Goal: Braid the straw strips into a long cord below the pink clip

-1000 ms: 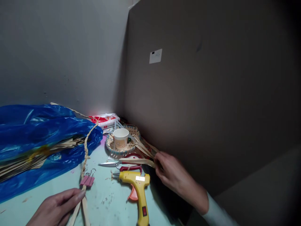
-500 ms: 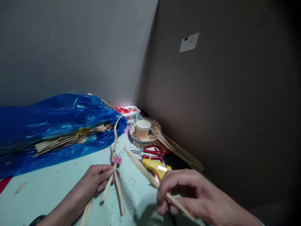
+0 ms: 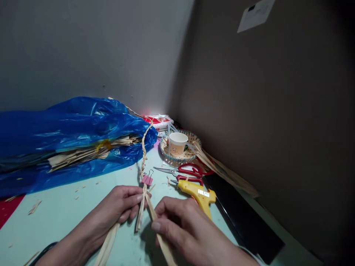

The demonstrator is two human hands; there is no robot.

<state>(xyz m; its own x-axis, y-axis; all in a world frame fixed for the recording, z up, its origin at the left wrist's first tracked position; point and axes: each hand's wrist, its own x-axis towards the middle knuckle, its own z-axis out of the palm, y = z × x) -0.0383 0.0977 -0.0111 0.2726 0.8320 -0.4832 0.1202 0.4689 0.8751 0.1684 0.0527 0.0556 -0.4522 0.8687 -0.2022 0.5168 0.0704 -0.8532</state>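
Note:
A braided straw cord [image 3: 143,155] runs from the blue bag down the pale green table to a pink binder clip [image 3: 146,180]. Below the clip its loose strips [image 3: 140,218] fan out. My left hand [image 3: 122,205] is closed on these strips just under the clip. My right hand [image 3: 180,229] pinches a separate flat straw strip [image 3: 163,244] and holds its upper end against the braid's loose end, beside my left fingers.
A blue plastic bag [image 3: 69,140] full of straw strips lies at the left. A yellow glue gun [image 3: 198,194], red-handled scissors [image 3: 185,170], a woven tray [image 3: 191,153] with a paper cup [image 3: 177,142] and more strips [image 3: 222,171] sit right, by a dark board.
My right hand has brought a straw strip from the pile by the tray across to the braid's end. The camera has swung left and down; my left hand kept its hold.

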